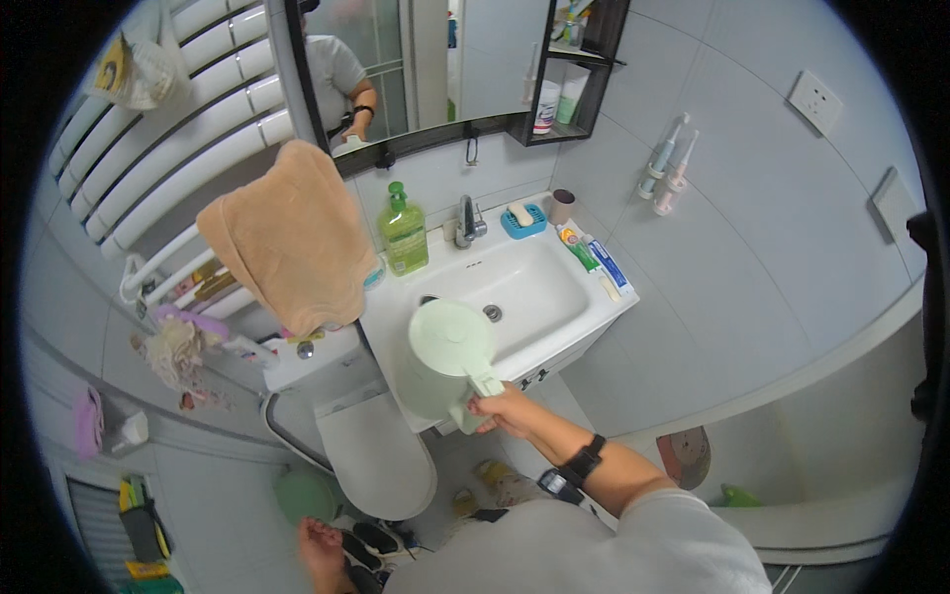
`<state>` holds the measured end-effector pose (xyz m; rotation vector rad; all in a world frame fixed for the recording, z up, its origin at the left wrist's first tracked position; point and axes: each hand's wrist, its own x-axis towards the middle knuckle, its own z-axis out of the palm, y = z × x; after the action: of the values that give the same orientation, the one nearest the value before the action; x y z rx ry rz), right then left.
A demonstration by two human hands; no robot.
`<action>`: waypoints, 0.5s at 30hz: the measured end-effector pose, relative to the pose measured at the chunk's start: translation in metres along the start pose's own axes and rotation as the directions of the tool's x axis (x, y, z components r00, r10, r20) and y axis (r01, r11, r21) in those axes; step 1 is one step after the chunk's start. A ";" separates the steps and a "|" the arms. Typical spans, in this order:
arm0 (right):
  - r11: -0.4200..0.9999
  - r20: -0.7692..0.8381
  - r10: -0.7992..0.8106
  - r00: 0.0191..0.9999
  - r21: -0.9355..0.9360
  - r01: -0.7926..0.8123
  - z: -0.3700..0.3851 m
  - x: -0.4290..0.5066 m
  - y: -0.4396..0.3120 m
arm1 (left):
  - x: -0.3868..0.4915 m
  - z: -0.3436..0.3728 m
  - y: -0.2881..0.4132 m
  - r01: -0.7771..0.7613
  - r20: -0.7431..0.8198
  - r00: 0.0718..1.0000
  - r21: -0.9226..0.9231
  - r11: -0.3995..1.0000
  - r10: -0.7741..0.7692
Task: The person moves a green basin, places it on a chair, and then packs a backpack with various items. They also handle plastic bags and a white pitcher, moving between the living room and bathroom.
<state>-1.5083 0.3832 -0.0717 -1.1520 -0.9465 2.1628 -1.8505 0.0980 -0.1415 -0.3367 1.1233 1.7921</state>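
My right hand grips the handle of a pale green electric kettle, whose lid is down. The kettle is over the left front part of the white washbasin; whether it rests there cannot be told. Behind it are the metal drain and a chrome faucet. My left hand hangs low at the left, away from the basin, with fingers curled and no object visible in it.
A green pump bottle stands left of the faucet. A blue soap dish, a cup and toothpaste tubes line the right rim. The toilet has its lid down, below an orange towel on the rack.
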 end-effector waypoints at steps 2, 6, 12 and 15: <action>0.996 0.002 -0.082 0.997 0.015 0.082 -0.011 -0.024 0.007 | 0.022 0.013 -0.001 0.082 0.084 0.992 0.099 0.992 -0.090; 0.986 -0.165 -0.168 0.972 -0.039 0.164 -0.040 -0.091 0.012 | 0.056 0.084 -0.019 0.146 0.185 0.966 0.186 0.972 -0.180; 0.955 -0.433 -0.269 0.860 -0.007 0.295 -0.080 -0.205 0.004 | 0.066 0.279 -0.074 0.003 0.641 0.716 0.393 0.919 -0.277; 0.951 -0.539 -0.295 0.789 -0.082 0.299 -0.107 -0.248 0.010 | 0.046 0.375 -0.109 -0.141 0.769 0.541 0.483 0.864 -0.341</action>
<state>-1.2919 0.2393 0.0012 -1.4031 -0.7869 1.4580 -1.6932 0.4409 -0.0286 0.7289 0.7509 1.1975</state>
